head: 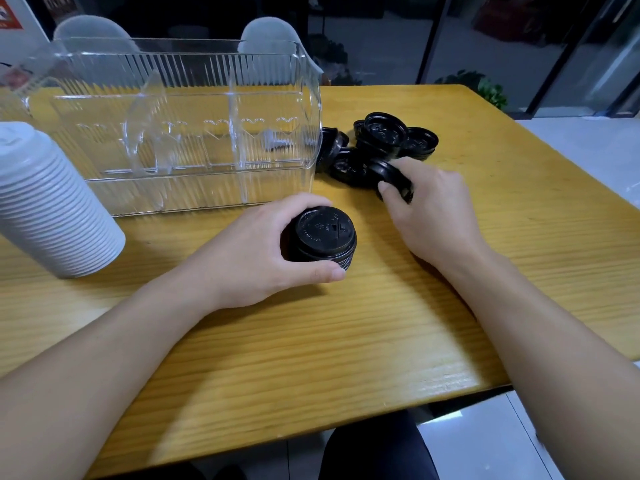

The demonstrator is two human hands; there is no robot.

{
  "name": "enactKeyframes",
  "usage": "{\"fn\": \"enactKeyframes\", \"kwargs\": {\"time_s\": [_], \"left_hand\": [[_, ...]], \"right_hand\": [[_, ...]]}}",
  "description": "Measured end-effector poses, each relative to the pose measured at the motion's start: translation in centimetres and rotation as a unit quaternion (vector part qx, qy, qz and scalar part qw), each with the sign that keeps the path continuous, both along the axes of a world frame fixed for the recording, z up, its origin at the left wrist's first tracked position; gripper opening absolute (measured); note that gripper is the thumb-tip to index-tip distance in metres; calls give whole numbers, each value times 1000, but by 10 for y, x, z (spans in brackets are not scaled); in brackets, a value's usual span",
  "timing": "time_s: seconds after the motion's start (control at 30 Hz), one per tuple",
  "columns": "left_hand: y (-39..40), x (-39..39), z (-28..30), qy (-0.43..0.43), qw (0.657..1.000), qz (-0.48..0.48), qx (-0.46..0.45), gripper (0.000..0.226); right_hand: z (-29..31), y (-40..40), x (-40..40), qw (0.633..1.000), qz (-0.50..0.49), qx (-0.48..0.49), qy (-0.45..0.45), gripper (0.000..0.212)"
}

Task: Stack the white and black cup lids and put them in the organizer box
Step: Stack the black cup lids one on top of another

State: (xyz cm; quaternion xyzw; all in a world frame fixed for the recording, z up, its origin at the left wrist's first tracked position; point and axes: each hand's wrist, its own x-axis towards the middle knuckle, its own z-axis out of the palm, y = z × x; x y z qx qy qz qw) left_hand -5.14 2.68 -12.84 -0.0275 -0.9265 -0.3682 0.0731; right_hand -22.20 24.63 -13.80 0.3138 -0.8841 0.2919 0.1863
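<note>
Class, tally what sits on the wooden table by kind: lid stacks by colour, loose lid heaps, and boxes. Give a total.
White lid stack: 1
Black lid stack: 1
Loose black lid heap: 1
Clear organizer box: 1
Total: 4

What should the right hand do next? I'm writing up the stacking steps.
Probably carry the black lid pinched in the right hand over and press it onto the black stack held by the left hand; loose lids remain.
</note>
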Motion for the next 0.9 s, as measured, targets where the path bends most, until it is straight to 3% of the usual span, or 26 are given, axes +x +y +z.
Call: {"fn": "enactKeyframes", "kwargs": {"time_s": [0.2, 0.47, 0.6, 0.73, 0.9], "left_hand": [[-4, -1, 1, 5, 1000, 9, -8, 72], [-4, -1, 0, 11, 1000, 15, -14, 73], [-4, -2, -1, 10, 1000, 17, -14, 74], [-4, -2, -1, 9, 1000, 17, -14, 74], [-5, -2, -2, 16, 1000, 15, -10, 76]], "right_hand": [[2, -8, 17, 991, 102, -67, -51, 28], [-1, -6, 10, 983, 122, -136, -5, 11], [4, -5, 13, 977, 141, -152, -46, 3], [11, -6, 14, 966, 160, -168, -111, 11], [18, -1, 14, 923, 178, -272, -205, 13]]}}
